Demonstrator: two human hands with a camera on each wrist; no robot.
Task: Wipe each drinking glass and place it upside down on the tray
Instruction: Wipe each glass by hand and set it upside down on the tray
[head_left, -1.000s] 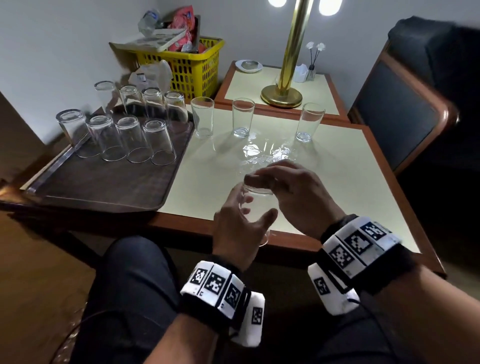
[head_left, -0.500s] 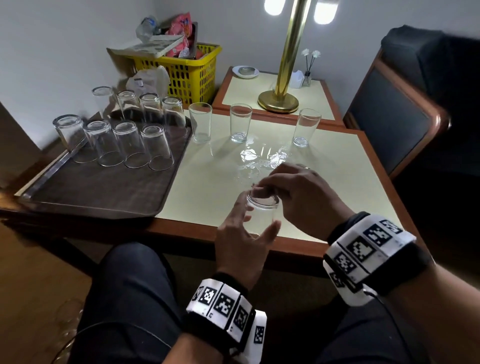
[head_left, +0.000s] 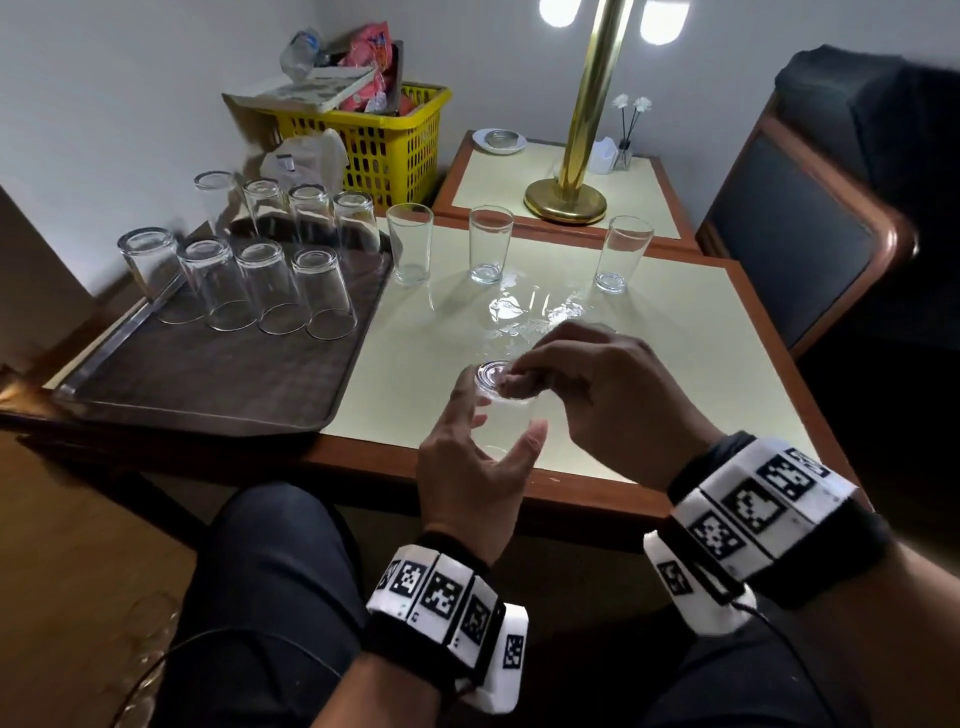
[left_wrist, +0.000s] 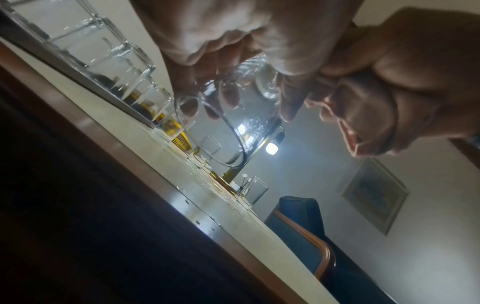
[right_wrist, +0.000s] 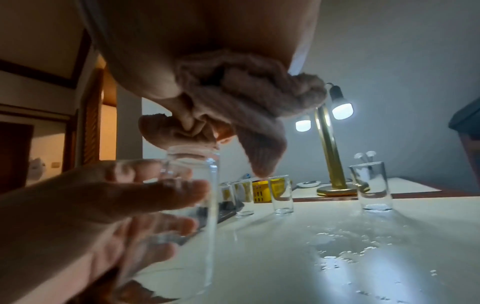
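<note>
Glass (head_left: 506, 415), inverted, looks slick and breakable; left hand (head_left: 470, 483) wraps its wall while right hand (head_left: 597, 395) bunches a cloth (right_wrist: 241, 102) on the base.

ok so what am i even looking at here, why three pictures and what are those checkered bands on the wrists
No robot here: a person is working with bare hands, wearing three cameras. The checkered bands hold the wrist cameras. One picture comes from the head, looking down; the other two look along each hand from the wrists.

The left hand holds a drinking glass bottom up, over the table's near edge. The right hand grips a bunched cloth and presses it on the glass's base.

On the brown tray eight glasses stand upside down. Three upright glasses wait on the cream table, near a wet patch. Behind stand a yellow basket and a brass lamp.
</note>
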